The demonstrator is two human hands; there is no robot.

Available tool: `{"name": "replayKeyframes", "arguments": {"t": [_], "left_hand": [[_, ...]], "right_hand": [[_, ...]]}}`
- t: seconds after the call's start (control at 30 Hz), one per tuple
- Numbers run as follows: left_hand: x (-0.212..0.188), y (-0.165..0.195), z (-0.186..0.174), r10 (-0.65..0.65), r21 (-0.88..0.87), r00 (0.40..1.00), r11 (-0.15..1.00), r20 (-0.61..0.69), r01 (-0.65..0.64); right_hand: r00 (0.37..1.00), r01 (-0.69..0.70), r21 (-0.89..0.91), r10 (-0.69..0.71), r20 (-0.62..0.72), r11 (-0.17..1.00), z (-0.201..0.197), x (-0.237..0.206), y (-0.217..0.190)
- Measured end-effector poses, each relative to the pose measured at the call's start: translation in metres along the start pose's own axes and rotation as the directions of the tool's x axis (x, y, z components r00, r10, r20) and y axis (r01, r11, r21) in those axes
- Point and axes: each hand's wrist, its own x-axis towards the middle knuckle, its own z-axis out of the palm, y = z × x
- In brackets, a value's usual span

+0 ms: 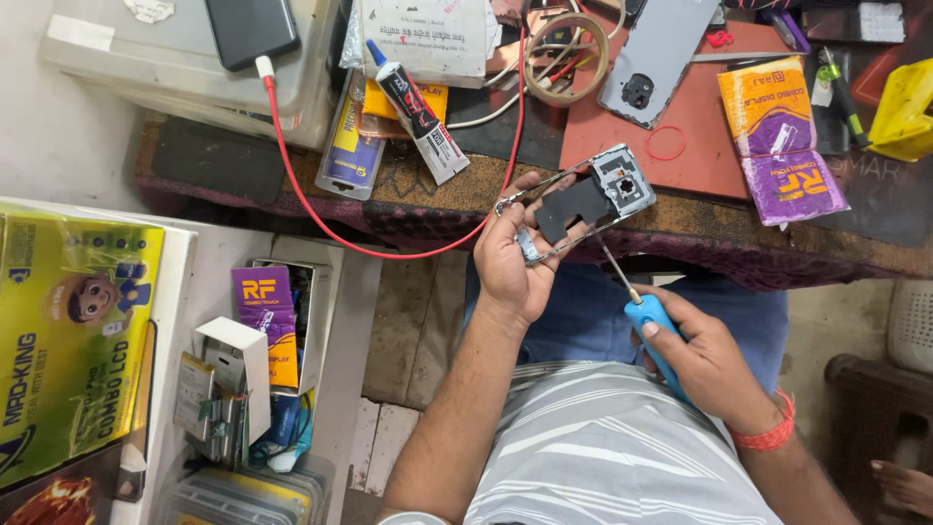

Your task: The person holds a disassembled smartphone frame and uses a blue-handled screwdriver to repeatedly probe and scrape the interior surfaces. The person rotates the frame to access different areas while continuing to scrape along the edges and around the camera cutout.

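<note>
My left hand [510,262] holds an opened phone frame [583,199] by its lower end, its inside with a black patch and camera cutout facing up, just over the near edge of the workbench [680,228]. My right hand [705,360] grips a blue-handled screwdriver [646,316] above my lap. Its thin metal tip points up toward the frame and stops a little below it, not touching.
On the bench lie a glue tube [418,112], a grey phone back cover [656,58], a roll of tape [566,53], an orange and purple packet [782,141] and a red mat [700,126]. A red cable [292,165] runs to a phone [251,29]. Boxes of parts [258,389] sit at left.
</note>
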Motion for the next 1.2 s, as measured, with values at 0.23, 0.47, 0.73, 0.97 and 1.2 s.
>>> {"name": "replayKeyframes", "arguments": {"t": [0.23, 0.47, 0.73, 0.97, 1.2], "left_hand": [[-0.001, -0.004, 0.005, 0.017, 0.011, 0.999, 1.000, -0.043, -0.016], [-0.002, -0.004, 0.006, 0.064, 0.046, 0.997, 0.997, -0.043, -0.062], [-0.001, -0.005, 0.003, 0.047, 0.024, 0.999, 0.999, -0.021, -0.046], [-0.001, -0.003, 0.004, 0.030, 0.024, 0.998, 0.999, -0.048, -0.029], [0.000, -0.004, 0.002, 0.038, 0.038, 0.998, 0.999, -0.054, -0.036]], "right_hand": [[0.937, 0.348, -0.337, -0.319, 0.140, 0.875, 0.010, -0.003, -0.006], [0.995, 0.091, -0.214, -0.079, 0.067, 0.973, 0.014, -0.001, -0.009], [0.995, 0.081, -0.137, -0.073, 0.063, 0.987, 0.011, 0.004, -0.002], [1.000, 0.013, -0.016, -0.013, 0.014, 1.000, 0.010, 0.007, 0.001], [0.999, 0.037, -0.024, -0.036, 0.040, 0.999, 0.010, 0.006, 0.007]]}}
